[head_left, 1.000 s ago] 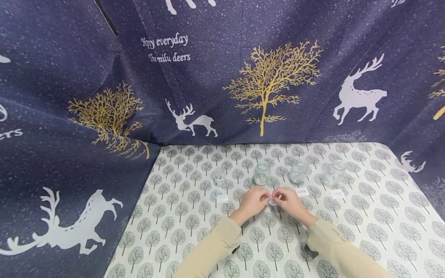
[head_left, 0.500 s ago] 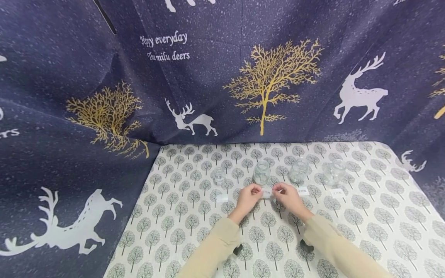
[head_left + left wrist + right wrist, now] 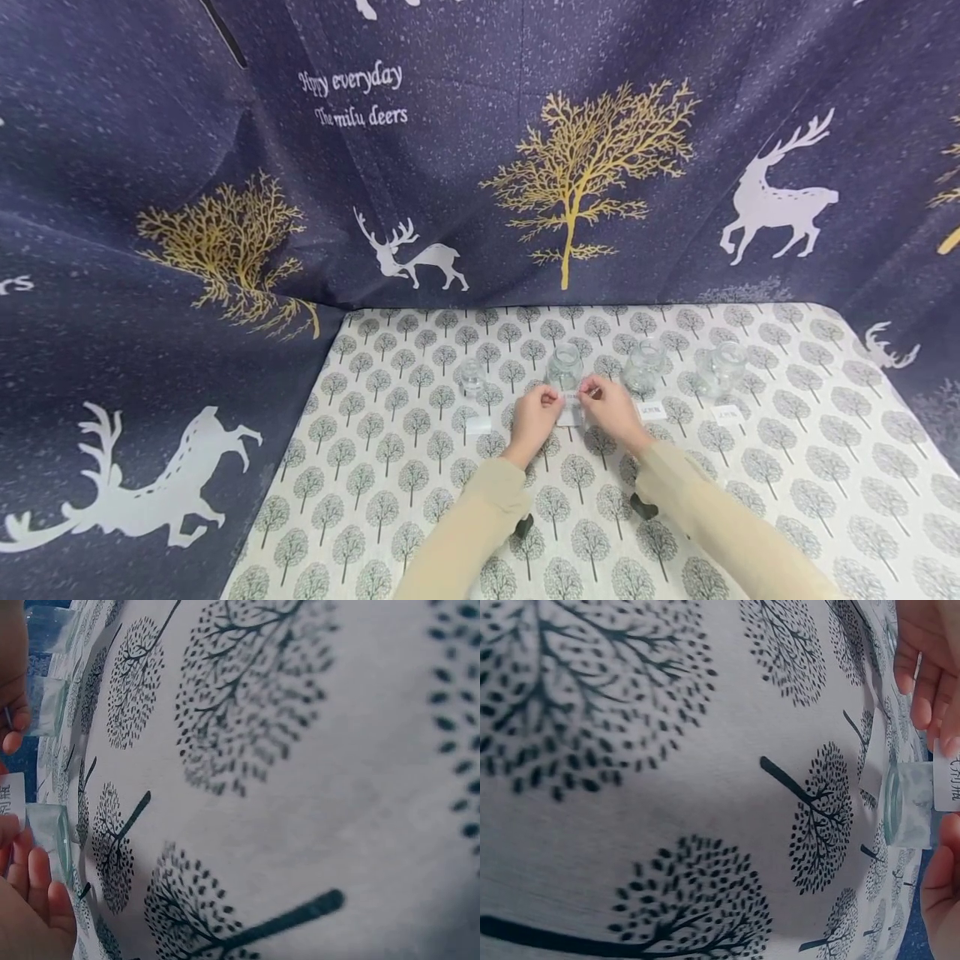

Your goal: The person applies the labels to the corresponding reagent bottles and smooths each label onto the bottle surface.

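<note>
In the head view, left hand (image 3: 536, 419) and right hand (image 3: 609, 408) each have a pinching grip on a white label (image 3: 946, 784) with dark printed characters, before a clear glass jar (image 3: 565, 360); contact I cannot tell. The blue curtain (image 3: 450, 167) reads "Hppy everyday The milu deers". White cloth (image 3: 300, 567) shows trees.
</note>
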Tool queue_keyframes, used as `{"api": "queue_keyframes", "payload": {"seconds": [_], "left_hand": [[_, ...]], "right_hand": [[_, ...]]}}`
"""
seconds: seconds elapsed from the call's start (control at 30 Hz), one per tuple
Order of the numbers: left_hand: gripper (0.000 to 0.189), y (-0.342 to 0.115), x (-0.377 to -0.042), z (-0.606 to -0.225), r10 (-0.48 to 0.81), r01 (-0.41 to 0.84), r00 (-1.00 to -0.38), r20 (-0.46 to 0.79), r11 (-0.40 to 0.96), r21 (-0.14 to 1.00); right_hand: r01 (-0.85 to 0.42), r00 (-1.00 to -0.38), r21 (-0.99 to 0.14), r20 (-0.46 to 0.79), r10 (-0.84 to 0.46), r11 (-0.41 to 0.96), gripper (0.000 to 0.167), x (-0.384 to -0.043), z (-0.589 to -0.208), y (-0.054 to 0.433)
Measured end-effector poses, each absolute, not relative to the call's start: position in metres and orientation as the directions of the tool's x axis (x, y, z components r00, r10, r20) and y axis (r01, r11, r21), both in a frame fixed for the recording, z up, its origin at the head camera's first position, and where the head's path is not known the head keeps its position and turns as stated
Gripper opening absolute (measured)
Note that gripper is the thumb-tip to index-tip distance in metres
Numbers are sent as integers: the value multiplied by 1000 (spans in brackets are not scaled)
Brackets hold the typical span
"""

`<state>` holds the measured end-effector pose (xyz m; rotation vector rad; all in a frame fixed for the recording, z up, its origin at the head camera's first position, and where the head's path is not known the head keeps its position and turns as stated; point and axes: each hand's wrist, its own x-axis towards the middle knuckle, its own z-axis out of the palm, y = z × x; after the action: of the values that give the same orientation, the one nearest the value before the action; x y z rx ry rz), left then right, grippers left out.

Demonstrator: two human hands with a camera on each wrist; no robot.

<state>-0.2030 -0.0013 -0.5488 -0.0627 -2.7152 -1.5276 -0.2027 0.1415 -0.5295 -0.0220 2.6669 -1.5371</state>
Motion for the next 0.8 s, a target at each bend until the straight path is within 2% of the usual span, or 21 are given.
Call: {"api": "queue_keyframes", "payload": {"seconds": [0.13, 0.4, 0.8], "left_hand": [[6, 1, -207, -546, -13, 31, -999, 46, 558, 829], [8, 4, -214, -546, -65, 29, -994, 86, 607, 794], [8, 4, -219, -546, -78, 37, -991, 111, 633, 773]], "right_hand": [[-5, -999, -852, -14, -32, 523, 5, -208, -529, 140], [31, -999, -850, -32, 8, 525, 6, -213, -529, 138], [25, -1000, -842, -17, 19, 539, 4, -218, -532, 137]]}}
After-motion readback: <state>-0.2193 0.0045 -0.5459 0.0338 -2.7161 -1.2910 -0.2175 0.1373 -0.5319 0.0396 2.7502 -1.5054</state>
